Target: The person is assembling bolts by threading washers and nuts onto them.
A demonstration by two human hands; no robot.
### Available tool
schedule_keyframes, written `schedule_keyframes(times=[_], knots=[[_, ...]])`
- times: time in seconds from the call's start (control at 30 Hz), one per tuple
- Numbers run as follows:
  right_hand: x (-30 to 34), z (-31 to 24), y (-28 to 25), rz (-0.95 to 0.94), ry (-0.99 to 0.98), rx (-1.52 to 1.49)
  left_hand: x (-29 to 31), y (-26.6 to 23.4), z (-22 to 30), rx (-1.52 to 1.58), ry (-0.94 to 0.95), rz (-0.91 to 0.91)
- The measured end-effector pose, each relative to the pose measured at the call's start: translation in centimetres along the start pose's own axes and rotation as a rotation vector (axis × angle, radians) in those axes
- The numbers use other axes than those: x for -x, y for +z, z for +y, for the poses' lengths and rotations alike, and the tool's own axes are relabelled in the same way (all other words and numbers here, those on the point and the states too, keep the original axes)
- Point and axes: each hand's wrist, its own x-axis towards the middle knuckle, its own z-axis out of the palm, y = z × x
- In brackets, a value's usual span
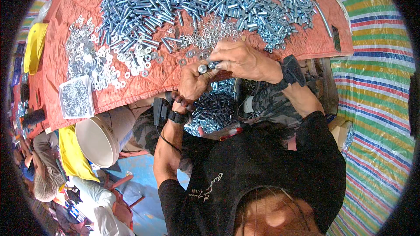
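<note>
1. Red quilted cloth (83,0) covers your work surface, sweeping from 9 o'clock over the top to 2; clock taken from your hands.
2. Far out at 9: yellow item (36,48), kind unclear.
3. Just below 9: squarish clear tub (78,116) at the cloth's edge, small metal pieces inside. Toward 8: white bucket (98,142), tipped, mouth facing you.
4. At 9, nearer: flat washers (87,56), loosely spread.
5. 10 to 12: big heap of silvery rods (153,8), lying every which way.
6. Your left hand (191,83): fingers curled round a silver fastener (202,68), its round end showing. Beads and a dark band at the wrist.
7. At 6, below the cloth's edge: more metal fasteners (212,107), piled, partly shaded.
8. At 12, close: small ring washers (210,34), thinly scattered.
9. Your right hand (238,59): thumb and fingertips pinching a darker small piece (213,65), right beside the silver fastener. Cannot tell whether the two touch. Black strap (292,70) at the wrist.
10. At 2: nuts (272,32), bunched at the heap's lower tip.
11. At 3, well apart: striped sheeting (372,83), green, yellow, blue, red and white.
</note>
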Motion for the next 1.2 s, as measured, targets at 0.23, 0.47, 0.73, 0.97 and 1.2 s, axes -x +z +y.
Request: schedule_keyframes(times=[0.23, 0.47, 0.73, 0.97, 1.2], knots=[[0.1, -0.6, -0.2, 0.025, -0.016, 0.022, -0.1, 0.3, -0.1, 0.223, -0.135, -0.051], [0.9, -0.7, 0.8, 0.165, 0.055, 0.234, 0.1, 0.2, 0.6, 0.248, -0.122, -0.035], [0.8, -3.4, 1.0, 0.183, 0.320, -0.067, -0.3, 0.2, 0.3, 0.311, -0.017, 0.014], [0.3, -4.2, 0.9, 0.213, 0.317, -0.162, -0.6, 0.1, 0.4, 0.344, -0.108, 0.006], [1.5, -3.1, 0.4, -0.023, 0.384, -0.081, -0.8, 0.1, 0.5, 0.381, -0.132, 0.034]])
